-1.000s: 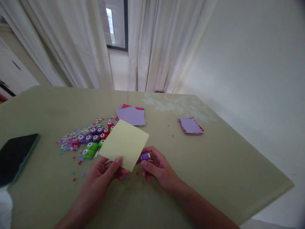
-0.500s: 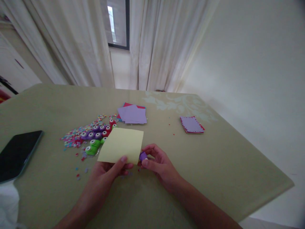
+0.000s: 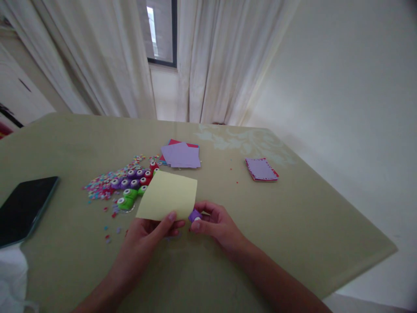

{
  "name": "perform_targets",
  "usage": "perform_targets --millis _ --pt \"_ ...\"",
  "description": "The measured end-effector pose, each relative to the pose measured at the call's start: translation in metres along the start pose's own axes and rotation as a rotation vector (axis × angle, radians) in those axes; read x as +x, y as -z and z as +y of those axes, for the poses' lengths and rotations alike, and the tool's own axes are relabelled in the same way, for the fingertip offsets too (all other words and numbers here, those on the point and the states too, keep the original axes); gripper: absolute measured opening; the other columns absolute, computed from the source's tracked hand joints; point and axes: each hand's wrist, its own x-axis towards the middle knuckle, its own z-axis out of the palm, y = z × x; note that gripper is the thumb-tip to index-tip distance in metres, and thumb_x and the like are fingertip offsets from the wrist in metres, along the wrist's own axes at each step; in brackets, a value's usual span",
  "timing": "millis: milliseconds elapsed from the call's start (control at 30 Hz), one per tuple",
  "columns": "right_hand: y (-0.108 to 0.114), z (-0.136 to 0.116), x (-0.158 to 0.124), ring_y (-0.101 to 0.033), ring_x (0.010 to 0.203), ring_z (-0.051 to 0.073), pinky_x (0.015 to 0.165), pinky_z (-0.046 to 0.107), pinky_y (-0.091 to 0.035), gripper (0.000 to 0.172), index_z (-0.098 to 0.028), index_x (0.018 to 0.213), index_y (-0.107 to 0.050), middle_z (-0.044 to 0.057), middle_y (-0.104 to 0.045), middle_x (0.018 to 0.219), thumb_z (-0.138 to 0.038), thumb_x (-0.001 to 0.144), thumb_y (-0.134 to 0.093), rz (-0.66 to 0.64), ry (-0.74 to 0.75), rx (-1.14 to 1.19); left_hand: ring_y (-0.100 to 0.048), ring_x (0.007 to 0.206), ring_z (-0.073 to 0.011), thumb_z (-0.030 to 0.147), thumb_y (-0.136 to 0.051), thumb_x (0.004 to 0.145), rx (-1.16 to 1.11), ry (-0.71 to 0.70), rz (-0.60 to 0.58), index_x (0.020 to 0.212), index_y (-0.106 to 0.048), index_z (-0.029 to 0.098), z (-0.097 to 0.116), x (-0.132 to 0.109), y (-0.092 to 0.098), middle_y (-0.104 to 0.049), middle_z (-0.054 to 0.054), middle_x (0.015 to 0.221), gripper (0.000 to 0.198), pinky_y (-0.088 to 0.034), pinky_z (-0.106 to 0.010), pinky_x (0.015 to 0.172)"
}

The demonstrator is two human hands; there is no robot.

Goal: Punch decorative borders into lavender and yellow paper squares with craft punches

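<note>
My left hand (image 3: 153,234) pinches a square sheet of pale yellow paper (image 3: 170,195) by its near edge, thumb on top and fingers below. A small purple craft punch (image 3: 195,215) is held between the thumb and fingers of my right hand (image 3: 216,224). It sits at the paper's near right corner; whether its slot is over the edge I cannot tell. Several more punches in purple (image 3: 125,183), green (image 3: 127,199) and red (image 3: 145,180) with round white buttons are grouped behind the sheet, partly hidden by it.
Small coloured paper cut-outs (image 3: 100,184) are strewn on the table (image 3: 293,243) at left. A stack of purple and red paper (image 3: 182,155) lies at the back; purple squares with punched edges (image 3: 261,169) lie right. A dark phone (image 3: 28,211) and white tissue (image 3: 11,274) are at far left.
The yellow paper has tilted slightly and shifted a little to the right with my left hand. The purple punch has turned slightly in my right hand and stays by the corner.
</note>
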Motion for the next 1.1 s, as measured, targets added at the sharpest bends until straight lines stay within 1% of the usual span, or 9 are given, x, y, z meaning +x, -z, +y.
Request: perform_targets --millis 100,167,233,400,600,733,833,967,1100 --pt "0.0 -0.0008 0.0004 -0.063 0.078 0.014 0.075 0.026 -0.046 0.04 -0.017 0.099 -0.078 0.001 -0.072 0.089 -0.035 0.068 -0.096 -0.028 -0.04 -0.054 -0.078 0.077 -0.0241 0.058 -0.082 0.078 0.074 -0.024 0.018 0.092 -0.078 0.014 0.0027 0.0012 -0.0002 -0.083 -0.009 0.081 0.046 -0.061 -0.03 0.072" --pt "-0.0003 -0.0017 0.0006 -0.061 0.076 0.013 0.075 0.026 -0.045 0.039 -0.017 0.097 -0.079 0.001 -0.071 0.087 -0.039 0.069 -0.096 -0.009 -0.057 -0.068 -0.075 0.072 -0.0234 0.062 -0.081 0.077 0.121 -0.045 0.026 0.078 -0.077 0.016 0.0045 0.002 -0.0002 -0.082 -0.008 0.075 0.046 -0.059 -0.029 0.069" --pt "-0.0006 -0.0027 0.0008 -0.058 0.073 0.012 0.072 0.025 -0.042 0.04 -0.017 0.095 -0.079 0.001 -0.07 0.085 -0.043 0.069 -0.095 0.013 -0.064 -0.078 -0.074 0.071 -0.0235 0.064 -0.081 0.075 0.141 -0.039 0.024 0.07 -0.076 0.017 0.005 0.0024 0.0002 -0.081 -0.008 0.073 0.048 -0.057 -0.029 0.068" --pt "0.0005 -0.0038 0.0015 -0.05 0.065 0.01 0.063 0.024 -0.034 0.04 -0.016 0.092 -0.08 -0.001 -0.066 0.078 -0.047 0.07 -0.093 -0.004 -0.092 -0.128 -0.075 0.077 -0.0246 0.064 -0.08 0.077 0.133 -0.005 -0.001 0.077 -0.079 0.016 0.002 0.0002 0.0013 -0.082 -0.008 0.08 0.048 -0.056 -0.029 0.072" --pt "0.0037 -0.0027 0.0016 -0.055 0.072 0.013 0.069 0.026 -0.037 0.043 -0.018 0.102 -0.08 0.002 -0.071 0.088 -0.045 0.07 -0.093 -0.073 -0.117 -0.091 -0.076 0.077 -0.0269 0.066 -0.079 0.074 0.156 -0.029 0.0 0.077 -0.08 0.016 0.0064 -0.0022 0.0003 -0.082 -0.01 0.078 0.05 -0.056 -0.032 0.073" --pt "0.0046 -0.0054 0.001 -0.05 0.068 0.01 0.064 0.024 -0.033 0.044 -0.017 0.096 -0.08 0.001 -0.068 0.084 -0.048 0.068 -0.095 -0.053 -0.143 -0.062 -0.077 0.079 -0.0301 0.069 -0.077 0.073 0.211 -0.027 0.006 0.069 -0.08 0.017 0.0092 -0.0023 0.0007 -0.083 -0.012 0.081 0.052 -0.058 -0.035 0.075" --pt "0.0047 -0.0072 0.0009 -0.048 0.066 0.01 0.063 0.024 -0.033 0.047 -0.016 0.094 -0.079 0.0 -0.065 0.08 -0.051 0.068 -0.094 -0.036 -0.149 -0.062 -0.077 0.08 -0.0295 0.068 -0.075 0.075 0.237 -0.049 -0.026 0.066 -0.079 0.018 0.0078 -0.0016 0.0003 -0.083 -0.012 0.082 0.051 -0.058 -0.034 0.075" --pt "0.0038 -0.007 0.0013 -0.047 0.065 0.009 0.063 0.024 -0.032 0.053 -0.015 0.099 -0.079 0.001 -0.065 0.081 -0.053 0.067 -0.094 -0.032 -0.155 -0.058 -0.077 0.075 -0.0277 0.064 -0.077 0.075 0.215 -0.06 -0.053 0.07 -0.079 0.019 0.0068 -0.0016 -0.0034 -0.082 -0.009 0.077 0.045 -0.059 -0.032 0.07" --pt "0.0013 -0.0053 0.0007 -0.046 0.062 0.009 0.061 0.024 -0.03 0.051 -0.015 0.092 -0.078 0.0 -0.064 0.077 -0.055 0.065 -0.095 -0.024 -0.175 -0.07 -0.078 0.075 -0.0285 0.059 -0.078 0.075 0.189 -0.064 -0.047 0.075 -0.079 0.018 0.0093 -0.0045 -0.0068 -0.082 -0.007 0.074 0.041 -0.06 -0.032 0.07"
